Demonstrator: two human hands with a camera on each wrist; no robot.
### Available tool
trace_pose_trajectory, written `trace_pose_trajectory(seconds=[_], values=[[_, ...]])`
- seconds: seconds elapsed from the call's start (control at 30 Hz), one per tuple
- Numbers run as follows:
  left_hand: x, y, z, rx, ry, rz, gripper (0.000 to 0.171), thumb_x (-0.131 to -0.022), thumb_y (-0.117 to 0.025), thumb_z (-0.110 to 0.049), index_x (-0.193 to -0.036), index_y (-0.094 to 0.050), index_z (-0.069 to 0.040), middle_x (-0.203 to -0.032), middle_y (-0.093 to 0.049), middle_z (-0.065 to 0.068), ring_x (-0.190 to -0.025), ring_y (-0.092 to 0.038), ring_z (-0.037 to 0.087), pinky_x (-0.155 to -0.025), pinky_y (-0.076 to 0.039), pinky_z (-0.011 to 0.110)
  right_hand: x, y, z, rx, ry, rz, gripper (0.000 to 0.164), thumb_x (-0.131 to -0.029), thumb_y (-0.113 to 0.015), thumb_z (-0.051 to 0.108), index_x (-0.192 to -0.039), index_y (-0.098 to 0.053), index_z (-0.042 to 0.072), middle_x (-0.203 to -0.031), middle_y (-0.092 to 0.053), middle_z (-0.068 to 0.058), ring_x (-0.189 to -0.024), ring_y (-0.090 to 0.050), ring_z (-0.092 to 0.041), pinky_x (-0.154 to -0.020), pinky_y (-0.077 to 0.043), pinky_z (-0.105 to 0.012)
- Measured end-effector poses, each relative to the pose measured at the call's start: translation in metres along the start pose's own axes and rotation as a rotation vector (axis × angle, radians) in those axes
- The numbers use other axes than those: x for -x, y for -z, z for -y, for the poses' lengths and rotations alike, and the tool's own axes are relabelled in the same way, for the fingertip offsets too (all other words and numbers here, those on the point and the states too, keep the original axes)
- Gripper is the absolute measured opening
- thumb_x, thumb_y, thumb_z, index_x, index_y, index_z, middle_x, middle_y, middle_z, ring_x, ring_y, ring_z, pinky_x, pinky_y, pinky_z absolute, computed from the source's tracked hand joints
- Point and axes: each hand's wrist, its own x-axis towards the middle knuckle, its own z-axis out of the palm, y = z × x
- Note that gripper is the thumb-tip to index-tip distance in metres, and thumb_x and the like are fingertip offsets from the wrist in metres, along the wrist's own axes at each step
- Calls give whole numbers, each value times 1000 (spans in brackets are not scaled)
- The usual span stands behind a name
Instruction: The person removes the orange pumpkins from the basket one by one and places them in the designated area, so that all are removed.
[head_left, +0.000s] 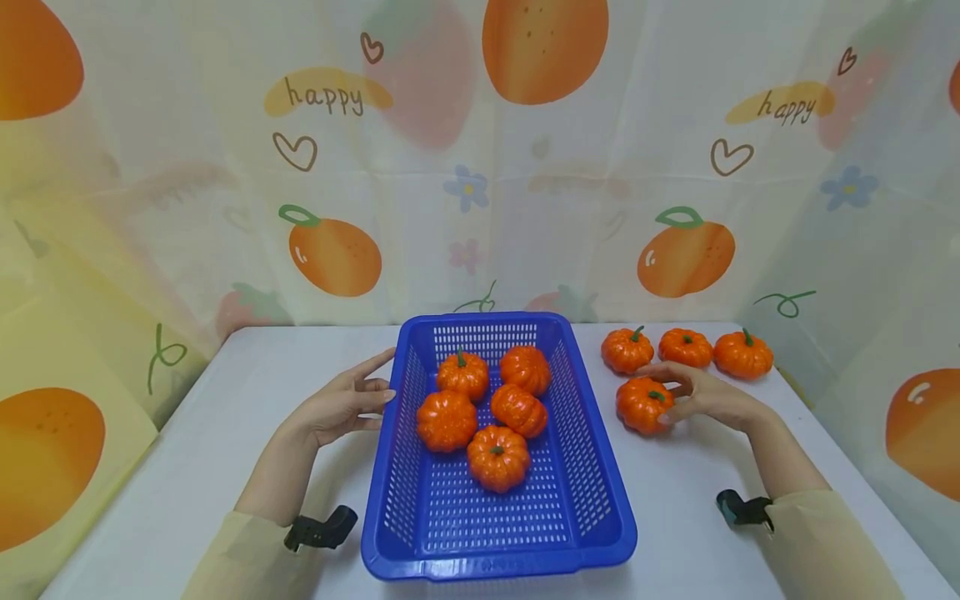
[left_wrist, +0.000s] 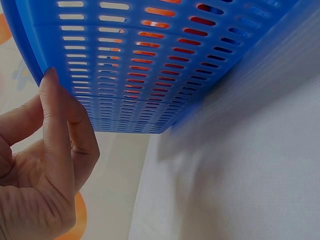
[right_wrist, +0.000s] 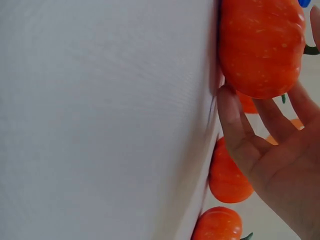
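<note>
Touching the left rim of the blue basket, lower centre of the head frame, the left hand had its fingers spread and fairly relaxed, not wrapped round anything. Right hand, right of centre: thumb and fingers curved round a pumpkin, thumb on the near side; how firmly it gripped could not be told. That pumpkin sat on the white table, just right of the basket, its green stem showing. Three more pumpkins lay in a row beyond the right hand, at the table's far right edge. Five orange ones lay inside the basket, grouped mostly towards its far half. Backdrop across the upper frame: fruit, hearts, the word "happy". Both sleeves beige, each wrist with a black mount.
</note>
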Motion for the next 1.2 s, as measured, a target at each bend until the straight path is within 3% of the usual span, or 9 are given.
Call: trace_pose_trajectory(seconds=[0.2, 0.37, 0.67, 0.83, 1.07, 1.2], values=[[0, 0, -1, 9, 1, 10, 84, -97, -62, -20, -160, -8, -25, -102, -57, 1, -85, -67, 10, -83, -61, 28, 5, 4, 5, -5, -6, -23, 73, -80, -73, 34, -145, -45, 15, -151, -41, -20, -136, -39, -45, -100, -47, -62], [0, 0, -1, 9, 2, 12, 85, -96, -63, -20, -161, -7, -25, -102, -57, 1, -85, -67, 10, -83, -61, 28, 10, 8, 14, 25, 17, -91, 70, -85, -71, 35, -146, -43, 11, -148, -45, -23, -134, -42, -48, -99, -48, -62], [0, 0, -3, 8, 1, 13, 85, -97, -62, -20, -161, -6, -24, -101, -57, 0, -84, -66, 9, -82, -60, 26, 14, 11, 37, 63, 62, -194, 66, -89, -68, 32, -147, -43, 12, -149, -45, -20, -136, -43, -45, -103, -41, -70], [0, 0, -3, 8, 5, 10, 85, -97, -62, -20, -161, -6, -24, -102, -57, 0, -85, -66, 9, -82, -60, 26, 13, 8, 58, 57, 128, -202, 62, -88, -68, 26, -145, -46, 12, -148, -47, -20, -135, -44, -45, -100, -48, -64], [0, 1, -3, 18, 11, 19, 83, -97, -60, -18, -161, -6, -23, -101, -57, 0, -84, -67, 9, -80, -61, 25, 9, -1, 89, 59, 224, -184, 57, -86, -72, 26, -140, -51, 23, -145, -50, -12, -133, -46, -41, -99, -48, -62], [0, 2, -4, 23, 9, 25, 82, -98, -59, -16, -161, -7, -22, -100, -57, 0, -84, -66, 9, -79, -61, 26, 8, -7, 105, 36, 293, -140, 60, -85, -74, 20, -140, -51, 21, -143, -52, -8, -129, -51, -39, -97, -54, -52]])
